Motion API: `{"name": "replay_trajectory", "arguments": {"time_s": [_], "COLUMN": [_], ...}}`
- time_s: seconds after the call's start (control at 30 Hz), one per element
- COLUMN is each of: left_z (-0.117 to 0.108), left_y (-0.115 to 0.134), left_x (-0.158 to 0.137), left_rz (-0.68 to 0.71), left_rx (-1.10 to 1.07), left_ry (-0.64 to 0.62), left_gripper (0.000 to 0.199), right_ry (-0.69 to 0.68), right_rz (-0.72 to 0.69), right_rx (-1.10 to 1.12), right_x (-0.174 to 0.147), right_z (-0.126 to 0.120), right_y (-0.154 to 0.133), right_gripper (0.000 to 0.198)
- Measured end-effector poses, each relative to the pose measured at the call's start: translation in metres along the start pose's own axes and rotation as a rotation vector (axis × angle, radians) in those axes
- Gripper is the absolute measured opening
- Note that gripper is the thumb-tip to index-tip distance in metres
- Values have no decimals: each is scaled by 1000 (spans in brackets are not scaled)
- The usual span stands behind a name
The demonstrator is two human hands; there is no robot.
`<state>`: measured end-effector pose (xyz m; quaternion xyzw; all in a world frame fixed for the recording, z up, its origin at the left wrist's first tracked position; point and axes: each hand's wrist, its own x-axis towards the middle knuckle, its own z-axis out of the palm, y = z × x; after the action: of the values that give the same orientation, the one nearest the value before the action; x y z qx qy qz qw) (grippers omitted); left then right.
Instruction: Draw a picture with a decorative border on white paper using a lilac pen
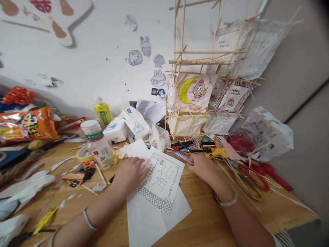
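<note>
My left hand point(132, 174) lies on the left edge of a white sheet with line drawings point(161, 175), its fingers stretched out. Small figures, a border and a cross-hatched band are drawn on that sheet. Plain white paper point(144, 221) lies partly beneath it. To the right of the drawing, my right hand point(203, 168) has its fingers closed around one end of a slim purple object point(181, 156), whose exact kind I cannot make out. The object's other end points toward a pile of pens and scraps.
A wooden stick frame point(205, 62) with decorated panels stands at the back right. Red-handled scissors point(254, 178) and a yellow glue gun point(217, 153) lie on the right. Left are a white-capped bottle point(99, 147), a tape roll point(82, 153), tissue packs point(136, 123) and a snack bag point(28, 125).
</note>
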<state>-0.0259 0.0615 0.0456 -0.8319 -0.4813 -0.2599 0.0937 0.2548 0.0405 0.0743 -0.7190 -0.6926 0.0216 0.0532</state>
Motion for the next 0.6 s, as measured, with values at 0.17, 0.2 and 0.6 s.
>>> {"name": "replay_trajectory", "arguments": {"time_s": [0.17,0.2,0.6], "left_z": [17,17,13], "left_y": [1,0,-6], "left_x": [-12,-13,-18], "left_rz": [-73,-80,-36], "left_rx": [68,58,-395], "left_ry": [-95,-112,-159], "left_gripper": [27,27,18], "right_ry": [56,102,264], "right_rz": [-42,-52,-479], "right_rx": [116,164,692], "right_x": [-3,-3,9], "right_z": [-6,-5,51], "right_y": [26,28,-2], "right_gripper": [5,4,27]}}
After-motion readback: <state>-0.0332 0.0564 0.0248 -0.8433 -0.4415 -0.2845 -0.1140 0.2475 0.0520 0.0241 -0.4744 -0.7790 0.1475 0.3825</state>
